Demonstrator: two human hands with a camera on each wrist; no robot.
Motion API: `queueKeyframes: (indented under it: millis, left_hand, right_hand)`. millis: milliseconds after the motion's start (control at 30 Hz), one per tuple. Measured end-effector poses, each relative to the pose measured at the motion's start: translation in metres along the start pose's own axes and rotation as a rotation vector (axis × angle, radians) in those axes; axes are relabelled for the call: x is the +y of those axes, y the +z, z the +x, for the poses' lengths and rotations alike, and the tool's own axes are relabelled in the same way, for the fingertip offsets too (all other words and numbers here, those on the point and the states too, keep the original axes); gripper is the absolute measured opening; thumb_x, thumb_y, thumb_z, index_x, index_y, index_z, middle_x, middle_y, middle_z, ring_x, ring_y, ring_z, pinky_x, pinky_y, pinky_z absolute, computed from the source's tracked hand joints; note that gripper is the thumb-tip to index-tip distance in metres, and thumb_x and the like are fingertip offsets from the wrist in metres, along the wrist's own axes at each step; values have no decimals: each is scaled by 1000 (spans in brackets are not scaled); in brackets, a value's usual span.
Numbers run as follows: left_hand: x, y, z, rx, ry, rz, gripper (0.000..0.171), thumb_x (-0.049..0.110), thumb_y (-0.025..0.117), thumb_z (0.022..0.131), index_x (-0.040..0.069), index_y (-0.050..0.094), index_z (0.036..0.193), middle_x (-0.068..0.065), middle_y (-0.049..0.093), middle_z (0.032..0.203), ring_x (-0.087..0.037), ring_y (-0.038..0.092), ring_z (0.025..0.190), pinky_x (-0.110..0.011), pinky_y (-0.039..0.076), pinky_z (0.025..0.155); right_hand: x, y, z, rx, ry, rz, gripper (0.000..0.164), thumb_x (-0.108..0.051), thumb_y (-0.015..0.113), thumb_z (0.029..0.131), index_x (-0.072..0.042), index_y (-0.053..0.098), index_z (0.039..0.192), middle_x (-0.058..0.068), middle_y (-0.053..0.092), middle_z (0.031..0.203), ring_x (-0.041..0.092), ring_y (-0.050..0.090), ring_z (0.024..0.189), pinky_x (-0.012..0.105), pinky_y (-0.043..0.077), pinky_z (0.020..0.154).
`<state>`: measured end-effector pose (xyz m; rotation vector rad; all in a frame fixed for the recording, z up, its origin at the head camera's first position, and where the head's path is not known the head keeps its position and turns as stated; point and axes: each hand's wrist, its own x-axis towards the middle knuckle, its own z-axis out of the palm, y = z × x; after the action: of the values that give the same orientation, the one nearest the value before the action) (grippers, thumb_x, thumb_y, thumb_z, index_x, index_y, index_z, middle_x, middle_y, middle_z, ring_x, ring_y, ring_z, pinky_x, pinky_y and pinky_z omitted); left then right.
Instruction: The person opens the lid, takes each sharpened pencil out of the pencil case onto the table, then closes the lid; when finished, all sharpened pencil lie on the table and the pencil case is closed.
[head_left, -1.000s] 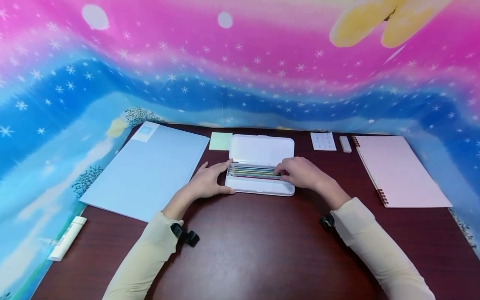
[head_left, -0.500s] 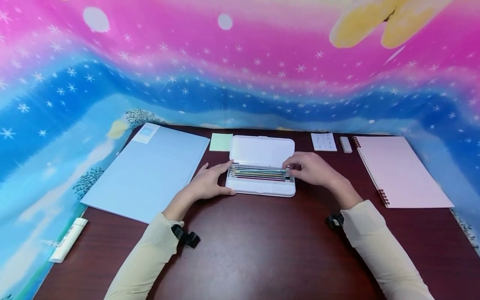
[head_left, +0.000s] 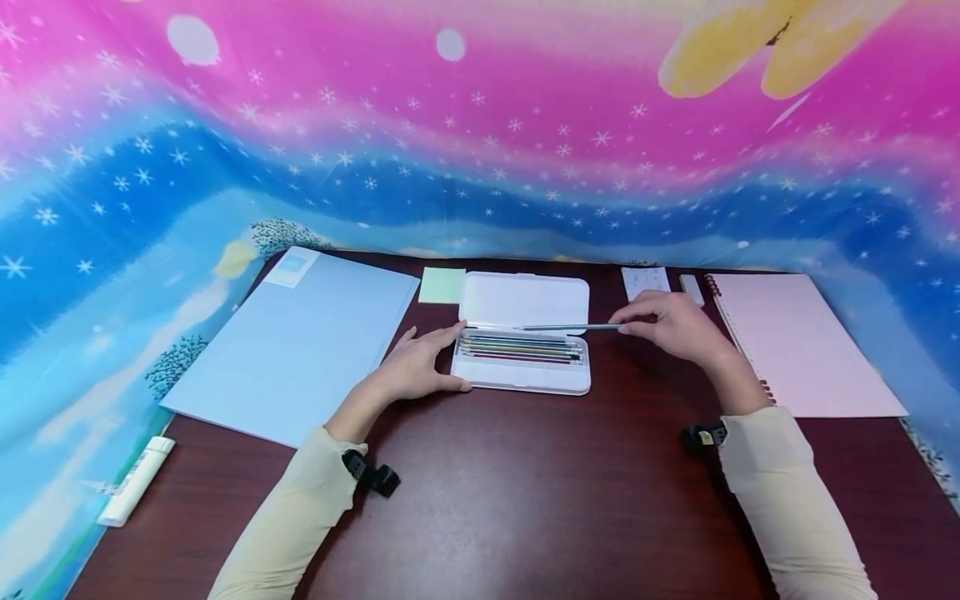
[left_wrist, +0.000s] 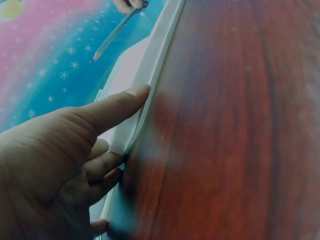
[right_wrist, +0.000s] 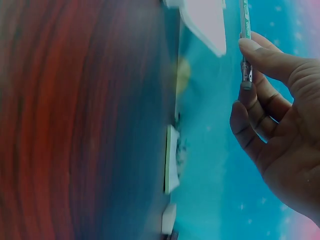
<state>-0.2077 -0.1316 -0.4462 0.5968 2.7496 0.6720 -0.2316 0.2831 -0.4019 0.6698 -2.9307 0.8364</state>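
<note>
An open white pencil case (head_left: 517,385) lies mid-table, its lid (head_left: 525,298) tipped back. Several coloured pencils (head_left: 517,348) lie side by side in its compartment. At the case's left end, my left hand (head_left: 411,362) grips it between thumb and fingers; the left wrist view shows the thumb (left_wrist: 120,106) pressed on its side wall. Right of the case, my right hand (head_left: 671,325) pinches a greenish pencil (head_left: 570,327) near its eraser end, holding it roughly level with the tip pointing left over the case. The right wrist view shows the metal ferrule (right_wrist: 246,70) below the thumb.
A light blue folder (head_left: 300,342) lies left, a glue stick (head_left: 137,482) near the left edge. Green sticky notes (head_left: 442,285) touch the case's lid area. A small white pad (head_left: 643,280), an eraser (head_left: 692,289) and a pink spiral notebook (head_left: 810,346) lie right. A patterned cloth (head_left: 480,183) hangs behind.
My right hand has drawn one pencil out of the case and carried it right and upward. The left hand has stayed on the case's left end.
</note>
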Motion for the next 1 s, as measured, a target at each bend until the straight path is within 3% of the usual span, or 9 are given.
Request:
queueKeyframes:
  millis: [433, 533, 733, 1000]
  left_hand:
    - [1, -1, 0, -4, 3, 3, 103, 55, 79, 83, 22, 23, 163, -6, 38, 164, -26, 34, 153, -58, 7, 128]
    - [1, -1, 0, -6, 1, 5, 103, 55, 78, 83, 22, 23, 163, -7, 37, 164, -26, 34, 153, -58, 7, 128]
    - [2, -1, 0, -7, -2, 8, 103, 55, 78, 83, 21, 23, 163, -7, 38, 164, -26, 34, 153, -58, 7, 128]
    - [1, 0, 0, -2, 1, 8, 103, 54, 79, 83, 21, 24, 163, -8, 39, 163, -27, 35, 152, -58, 7, 128]
  right_hand:
    - [42, -24, -25, 10, 155, 22, 14, -21, 73, 95, -24, 83, 104, 3, 72, 103, 17, 61, 97, 24, 47, 79]
    - [52, -29, -31, 1, 185, 21, 14, -23, 72, 96, -22, 82, 105, 7, 72, 107, 23, 61, 103, 30, 49, 84]
    - [67, -39, -41, -23, 241, 24, 17, -24, 71, 96, -16, 82, 106, 19, 69, 120, 40, 57, 120, 61, 43, 103]
    - [84, -45, -47, -80, 325, 33, 18, -20, 70, 97, -14, 81, 109, 20, 69, 120, 40, 56, 122, 62, 42, 106]
